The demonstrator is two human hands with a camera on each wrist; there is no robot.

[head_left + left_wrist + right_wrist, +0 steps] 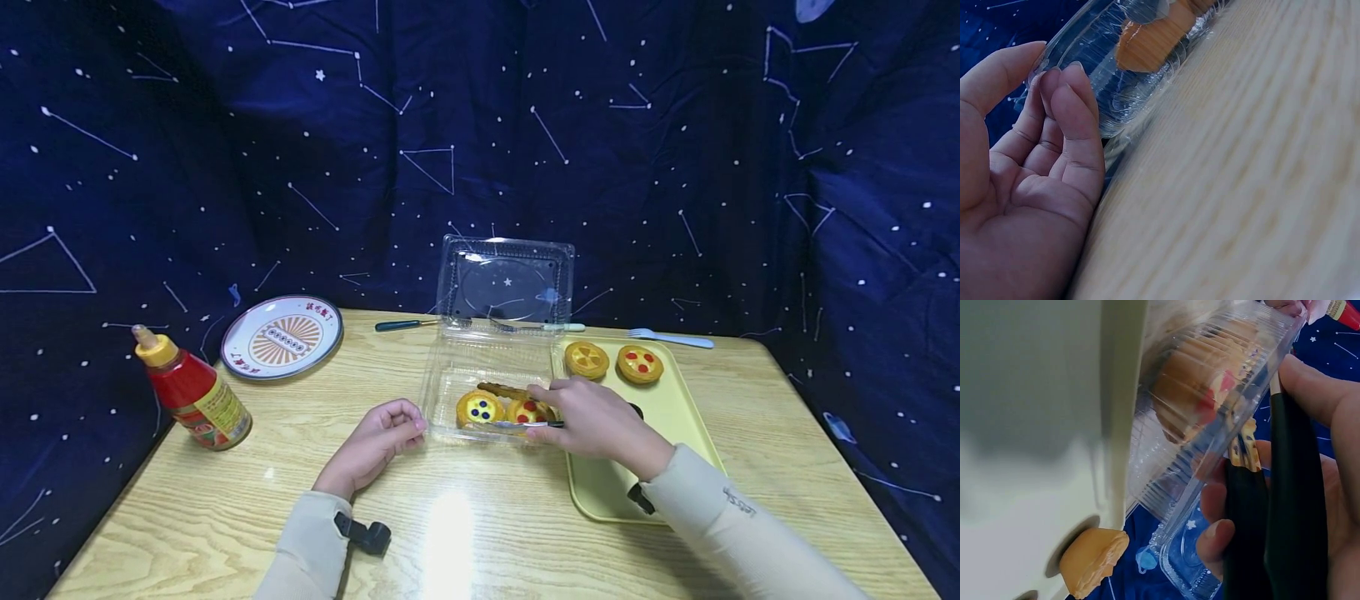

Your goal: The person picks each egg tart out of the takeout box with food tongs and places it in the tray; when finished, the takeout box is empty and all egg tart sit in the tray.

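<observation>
A clear hinged plastic box [438, 375] stands with its lid [506, 279] raised. In it lie a blue-dotted tart [480, 408] and a red-dotted tart [528, 412]. My left hand [381, 442] pinches the box's rim at the near left corner. Black-handled tongs [1297, 481] are in my right hand [596, 421], thumb on one arm and curled fingers on the other. Their two arms reach into the box, one along each side of the tarts. Whether the tips touch a tart cannot be told.
Right of the box is a yellow tray [686, 417] bearing two tarts. A fork [671, 337] and two other handled utensils lie along the back. At left are a patterned plate [247, 333] and a red sauce bottle [198, 396]. A dark starry curtain [480, 125] hangs behind.
</observation>
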